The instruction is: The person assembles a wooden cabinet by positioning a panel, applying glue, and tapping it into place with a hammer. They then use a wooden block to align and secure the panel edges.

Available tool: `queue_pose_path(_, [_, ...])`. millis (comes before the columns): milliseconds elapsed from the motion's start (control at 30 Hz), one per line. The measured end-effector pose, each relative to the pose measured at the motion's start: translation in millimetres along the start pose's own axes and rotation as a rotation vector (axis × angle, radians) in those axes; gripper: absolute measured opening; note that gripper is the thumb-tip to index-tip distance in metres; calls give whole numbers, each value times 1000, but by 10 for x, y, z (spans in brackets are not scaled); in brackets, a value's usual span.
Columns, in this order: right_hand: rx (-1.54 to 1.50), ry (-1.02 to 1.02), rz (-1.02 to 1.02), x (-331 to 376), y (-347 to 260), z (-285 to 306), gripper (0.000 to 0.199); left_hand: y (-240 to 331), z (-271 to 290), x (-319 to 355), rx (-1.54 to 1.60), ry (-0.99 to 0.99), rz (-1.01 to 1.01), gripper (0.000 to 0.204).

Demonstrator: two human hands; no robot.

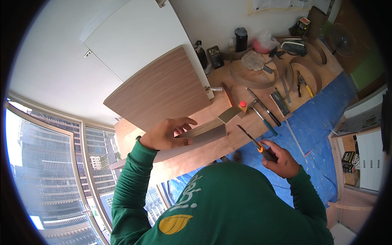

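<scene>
A long wooden board [204, 138] stands on its narrow edge along the workbench, with a brown edging strip [230, 115] along its top; the strip's right end lifts away. My left hand [168, 132] straddles the board's top edge, thumb on the near side and fingers curved over the far side. Off the bench's front edge, my right hand [278, 159] grips a slim hand tool [260, 148] with a narrow dark blade and a black and orange handle. Its blade points up and left toward the strip's end, apart from it. The exact kind of tool is unclear.
On the workbench [192, 157] lie a hammer [263, 120], a black-handled tool [265, 108], a sanding block [279, 103], pliers [302, 83] and coiled edging [253, 83]. A curved wood panel [163, 87] leans behind. Blue sheeting [302, 134] covers the floor; a window [45, 151] is left.
</scene>
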State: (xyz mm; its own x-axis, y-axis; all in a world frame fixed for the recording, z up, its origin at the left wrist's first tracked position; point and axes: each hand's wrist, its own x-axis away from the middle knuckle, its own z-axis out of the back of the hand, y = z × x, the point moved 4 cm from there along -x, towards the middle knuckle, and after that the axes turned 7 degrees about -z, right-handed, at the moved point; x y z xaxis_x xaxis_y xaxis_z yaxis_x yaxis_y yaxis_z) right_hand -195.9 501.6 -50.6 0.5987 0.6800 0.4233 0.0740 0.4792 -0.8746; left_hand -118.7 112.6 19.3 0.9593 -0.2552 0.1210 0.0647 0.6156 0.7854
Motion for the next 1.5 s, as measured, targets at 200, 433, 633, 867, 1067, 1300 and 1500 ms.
queue_pose_path(200, [67,-79,81,-143,-158,34,64,47,-121,-406,29,-175,-21,101])
queue_pose_path(433, [158,-110,102,-124,-410,15,65,30,-234,-652,250,-281,-82,120])
queue_pose_path(633, [228,-81,122,-120,-621,-66,65,-74,-299,-783,478,-346,-66,125])
queue_pose_path(867, [323,-48,137,-187,-827,-116,64,-241,-399,-906,583,-394,-185,119])
queue_pose_path(1067, [433,-32,213,-197,-1031,-94,61,-343,-487,-957,708,-408,-258,117])
queue_pose_path(1300, [456,-59,191,-193,-1086,-86,60,-436,-576,-983,829,-418,-230,112])
queue_pose_path(1500, [477,-59,201,-217,-1039,-99,60,-466,-600,-1001,774,-498,-164,102])
